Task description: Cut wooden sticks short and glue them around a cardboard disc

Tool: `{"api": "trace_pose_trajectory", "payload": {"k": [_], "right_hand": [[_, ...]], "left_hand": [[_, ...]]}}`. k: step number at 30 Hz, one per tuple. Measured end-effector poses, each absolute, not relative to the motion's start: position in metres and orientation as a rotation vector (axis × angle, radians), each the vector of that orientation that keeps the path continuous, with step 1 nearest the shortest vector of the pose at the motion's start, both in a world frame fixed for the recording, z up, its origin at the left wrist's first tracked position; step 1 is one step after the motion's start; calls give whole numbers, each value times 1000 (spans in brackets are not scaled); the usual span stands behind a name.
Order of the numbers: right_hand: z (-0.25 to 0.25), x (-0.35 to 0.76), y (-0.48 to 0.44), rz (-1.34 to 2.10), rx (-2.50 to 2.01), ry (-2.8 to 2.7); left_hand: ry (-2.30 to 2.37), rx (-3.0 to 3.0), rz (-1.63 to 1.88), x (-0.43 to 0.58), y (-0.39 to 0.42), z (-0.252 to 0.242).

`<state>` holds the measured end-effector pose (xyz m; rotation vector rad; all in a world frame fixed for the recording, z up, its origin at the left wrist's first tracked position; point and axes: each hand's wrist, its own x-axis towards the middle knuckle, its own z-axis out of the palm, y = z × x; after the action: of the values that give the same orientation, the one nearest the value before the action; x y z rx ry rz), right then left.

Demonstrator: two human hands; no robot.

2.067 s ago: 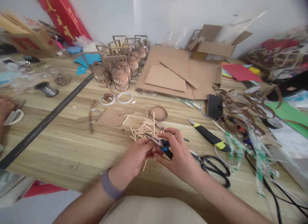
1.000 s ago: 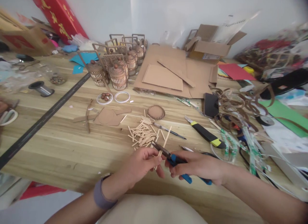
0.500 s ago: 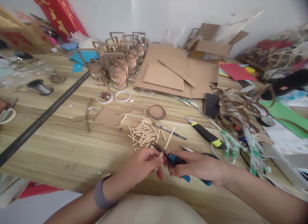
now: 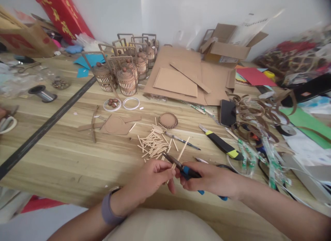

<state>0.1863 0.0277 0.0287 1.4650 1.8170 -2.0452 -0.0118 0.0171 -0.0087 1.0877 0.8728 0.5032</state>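
Observation:
Between thumb and fingers, my left hand (image 4: 152, 177) pinches a thin wooden stick (image 4: 183, 149) that slants up to the right. My right hand (image 4: 207, 177) is wrapped round the blue and black handles of a pair of pliers (image 4: 190, 171). The pliers' dark jaws lie against the stick close to my left fingertips; whether they bite into it I cannot tell. Just beyond my hands is a loose pile of short cut sticks (image 4: 153, 142). A pen (image 4: 182, 141) lies beside the pile, and a round cardboard piece with a ridged rim (image 4: 168, 120) sits behind it.
Several small lidded baskets with handles (image 4: 127, 80) stand at the back. Flat cardboard (image 4: 178, 82) lies behind the pile. A yellow and black utility knife (image 4: 221, 142), a phone (image 4: 227, 112) and tangled brown strips (image 4: 248, 109) are to the right. A wire spool (image 4: 43, 93) stands left.
The stick and my hands have shifted very slightly, and the pliers' lower handles seem a little closer together. Everything else stays in place.

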Motion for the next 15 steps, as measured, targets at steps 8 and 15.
{"api": "trace_pose_trajectory", "payload": {"k": [8, 15], "right_hand": [[27, 188, 25, -2106, 1446, 1800], [30, 184, 27, -1995, 1489, 1854]], "left_hand": [[885, 1091, 500, -13, 14, -8], [915, 1132, 477, -13, 16, -3]]}}
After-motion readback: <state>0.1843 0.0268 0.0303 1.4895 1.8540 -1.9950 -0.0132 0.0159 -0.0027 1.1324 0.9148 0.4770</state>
